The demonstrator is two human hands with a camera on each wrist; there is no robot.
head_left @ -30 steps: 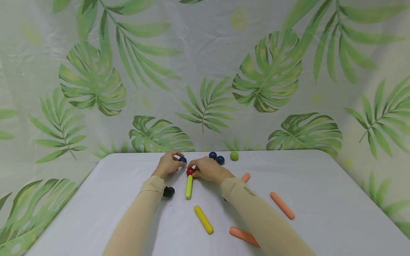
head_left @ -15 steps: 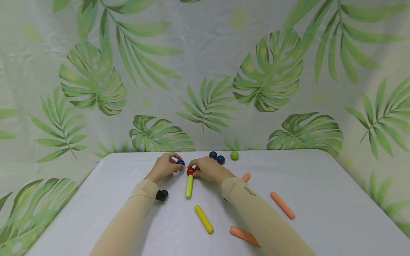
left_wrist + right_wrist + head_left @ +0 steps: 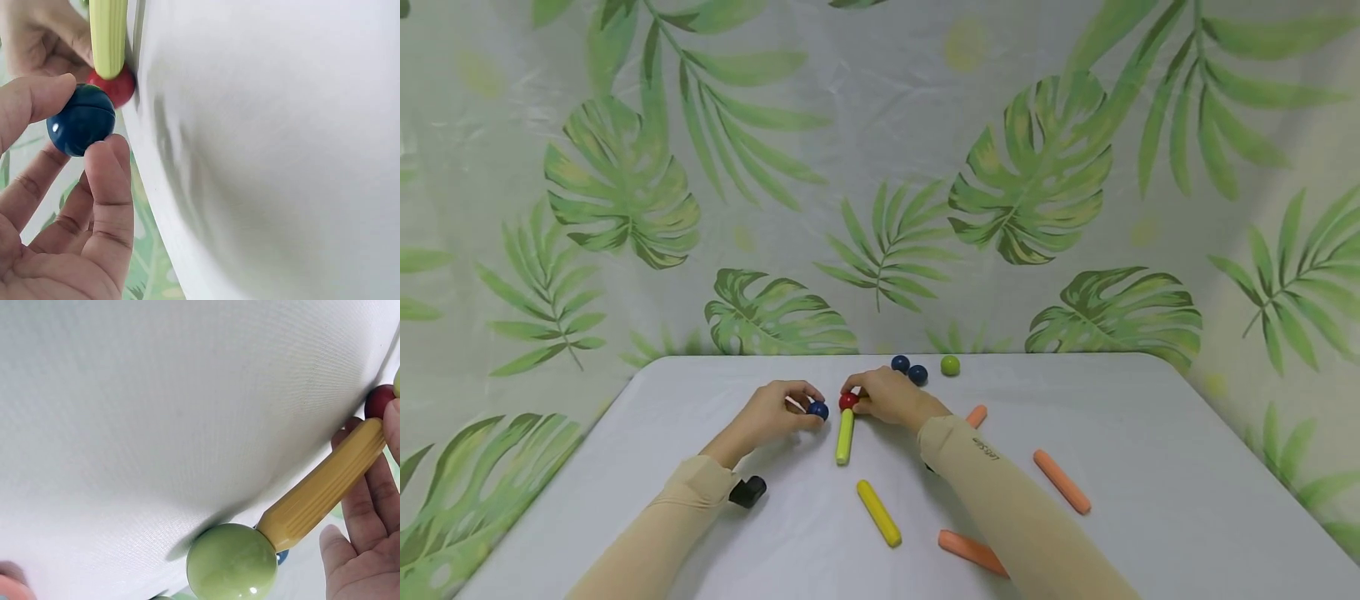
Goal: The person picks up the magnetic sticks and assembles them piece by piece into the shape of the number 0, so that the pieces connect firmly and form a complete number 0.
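Note:
My left hand [image 3: 778,410] pinches a glossy blue ball [image 3: 818,410] between thumb and fingertips, just left of a red ball [image 3: 848,402]. My right hand [image 3: 891,396] grips that red ball. From the red ball a ribbed yellow-green stick [image 3: 845,437] runs toward the near side, its end against the ball. In the right wrist view a second, darker yellow stick [image 3: 325,487] reaches from the red ball [image 3: 379,401] to a green ball [image 3: 231,562]; the right hand hides these in the head view. In the left wrist view the blue ball [image 3: 81,120] partly overlaps the red one.
A loose yellow stick [image 3: 877,514] lies nearer on the white table [image 3: 1150,417]. Orange sticks [image 3: 1062,481] lie to the right, one partly under the right sleeve. Two dark blue balls [image 3: 917,375] and a green ball [image 3: 950,366] sit near the far edge. A leaf-patterned cloth hangs behind.
My left hand has drawn the blue ball nearer and slightly left, from the far side to beside the red ball. The right hand has stayed on the red ball.

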